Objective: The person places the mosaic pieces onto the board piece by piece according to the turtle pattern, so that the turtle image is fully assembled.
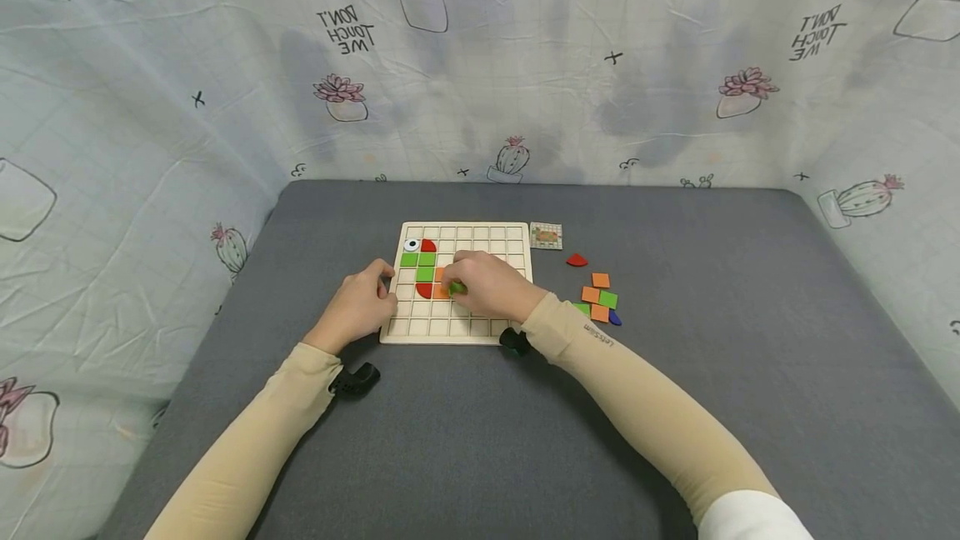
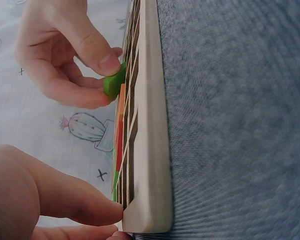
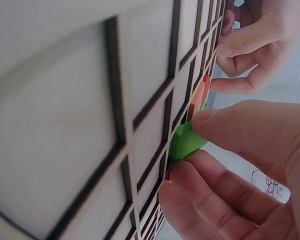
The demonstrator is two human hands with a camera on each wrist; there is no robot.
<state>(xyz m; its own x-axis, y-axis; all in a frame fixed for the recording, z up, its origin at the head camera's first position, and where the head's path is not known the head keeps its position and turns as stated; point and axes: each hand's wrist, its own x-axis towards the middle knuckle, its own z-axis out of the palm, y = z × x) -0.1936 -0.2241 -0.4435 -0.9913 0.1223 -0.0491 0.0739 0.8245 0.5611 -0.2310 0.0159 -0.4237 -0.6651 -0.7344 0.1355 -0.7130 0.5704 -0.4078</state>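
Observation:
My right hand point(image 1: 491, 286) pinches a green piece point(image 3: 186, 142) between thumb and fingers, low over the wooden grid board point(image 1: 457, 327), just right of the orange squares. The piece is tilted against the grid in the right wrist view. At the board's left edge my left hand point(image 1: 358, 304) holds the rim, its thumb and finger on the frame in the left wrist view. On the board's left part lie a white eye piece point(image 1: 412, 246), red rounded pieces point(image 1: 424, 290), green squares point(image 1: 425, 274) and orange squares, partly hidden by my right hand.
Right of the board a small picture card point(image 1: 546, 236) lies at the upper corner. Beyond it are a red piece point(image 1: 577, 260), several orange squares point(image 1: 600, 280), green pieces point(image 1: 608, 299) and a blue piece point(image 1: 615, 317). A patterned curtain stands behind the grey table point(image 1: 450, 440).

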